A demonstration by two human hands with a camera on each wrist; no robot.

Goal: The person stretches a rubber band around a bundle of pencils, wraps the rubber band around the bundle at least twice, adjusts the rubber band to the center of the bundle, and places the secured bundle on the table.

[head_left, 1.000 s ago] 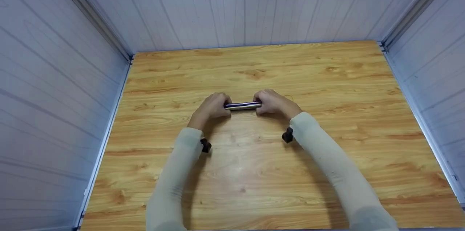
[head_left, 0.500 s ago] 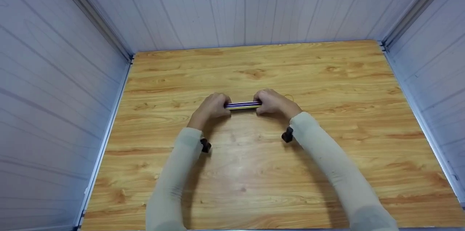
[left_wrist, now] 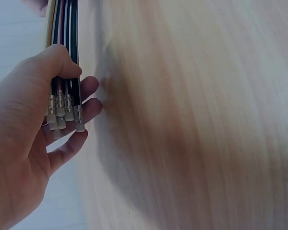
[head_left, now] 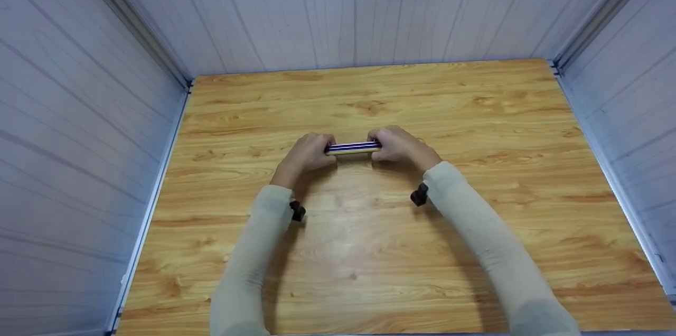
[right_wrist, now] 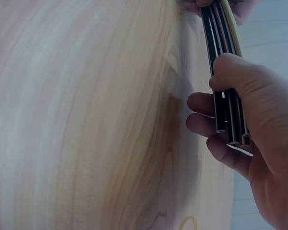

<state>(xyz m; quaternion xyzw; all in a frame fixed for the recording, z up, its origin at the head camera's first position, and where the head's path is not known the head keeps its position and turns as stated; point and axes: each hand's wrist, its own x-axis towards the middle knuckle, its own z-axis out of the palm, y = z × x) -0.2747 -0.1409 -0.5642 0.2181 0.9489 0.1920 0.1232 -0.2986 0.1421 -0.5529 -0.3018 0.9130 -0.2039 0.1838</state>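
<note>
A bundle of pencils lies crosswise between my two hands, close over the table. My left hand grips its left end, thumb on one side and fingers on the other. In the left wrist view, metal ferrules with pale erasers stick out past that thumb, at uneven lengths. My right hand holds the other end; there the right wrist view shows flat, unsharpened pencil ends. The pencils are mostly dark, with a yellow one along one side.
A thin yellow rubber band lies on the wooden table beside my right hand, mostly hidden by it in the head view. Pale panels wall the table at the back and both sides. Dark wrist mounts sit inside both sleeves.
Both hands have shifted slightly away from me with the pencils. The bundle has rolled a little, its front going from a gold look to purple stripes above a yellow edge.
</note>
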